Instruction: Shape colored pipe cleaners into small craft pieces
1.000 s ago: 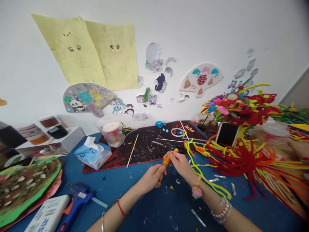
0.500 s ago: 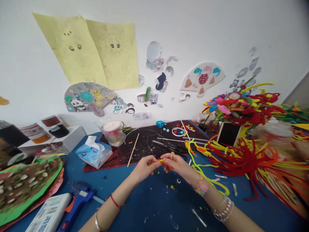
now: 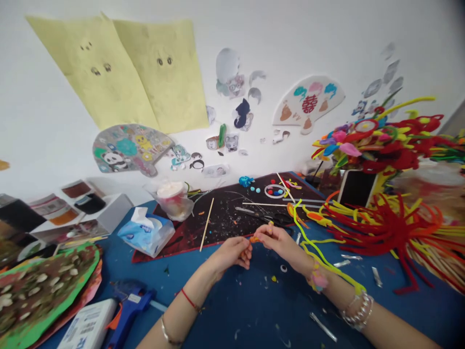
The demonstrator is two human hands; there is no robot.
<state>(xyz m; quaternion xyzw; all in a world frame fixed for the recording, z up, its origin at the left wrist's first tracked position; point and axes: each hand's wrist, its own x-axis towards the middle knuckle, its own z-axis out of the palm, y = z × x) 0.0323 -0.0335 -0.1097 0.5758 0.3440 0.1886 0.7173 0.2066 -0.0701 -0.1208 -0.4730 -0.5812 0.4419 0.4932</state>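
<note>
A small piece of orange pipe cleaner (image 3: 255, 239) is pinched above the blue table, between the fingertips of my two hands. My left hand (image 3: 232, 253) grips its left end with thumb and forefinger, the other fingers curled below. From the other side, my right hand (image 3: 279, 245) closes on it, hiding most of the piece. A bit of yellow shows above my right fingers. Yellow-green pipe cleaners (image 3: 316, 261) lie beside my right wrist. A loose googly eye (image 3: 284, 268) rests on the table below my right hand.
Behind my hands lies a dark mat (image 3: 227, 213) with scissors (image 3: 278, 218) and a wooden stick (image 3: 207, 224). At left are a tissue pack (image 3: 145, 233) and a blue glue gun (image 3: 131, 310). Red pipe cleaners (image 3: 395, 232) and a phone (image 3: 358, 188) occupy the right.
My view has shifted slightly, and both hands appear farther right in it. The left fingers are curled lower, and less yellow shows on the held piece.
</note>
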